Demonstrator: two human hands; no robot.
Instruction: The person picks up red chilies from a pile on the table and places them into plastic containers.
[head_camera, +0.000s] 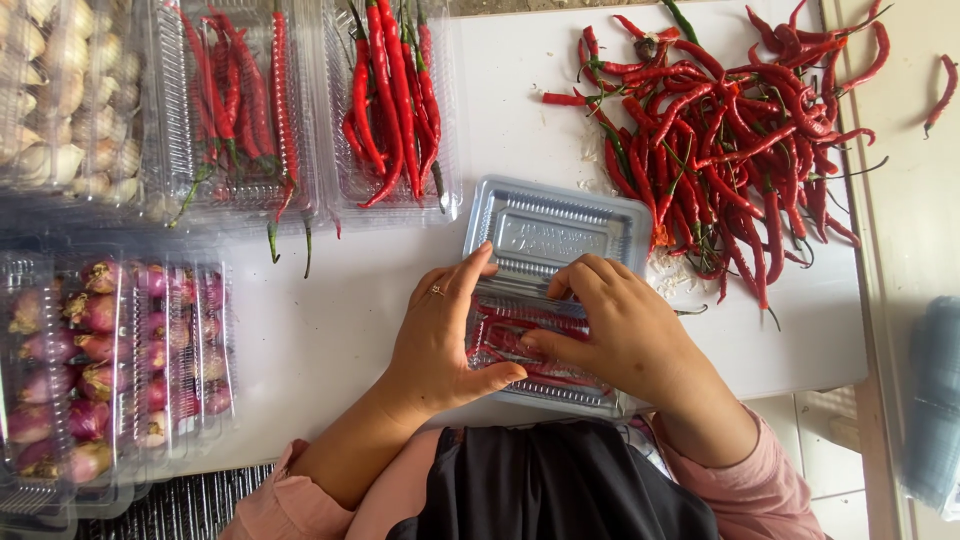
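Note:
A clear plastic clamshell box (545, 232) lies on the white table (330, 320) in front of me, its lid folded back toward the far side. Red chillies (510, 338) fill its near half. My left hand (440, 340), with a ring on one finger, rests on the box's left edge, thumb along the near rim. My right hand (615, 335) presses down on the chillies inside the box, fingers curled over them.
A loose pile of red chillies (730, 130) covers the far right of the table. Two filled chilli boxes (320, 110) stand at the back, a garlic box (60, 100) at far left, and shallot boxes (110, 350) at near left. One stray chilli (942, 92) lies past the table's right edge.

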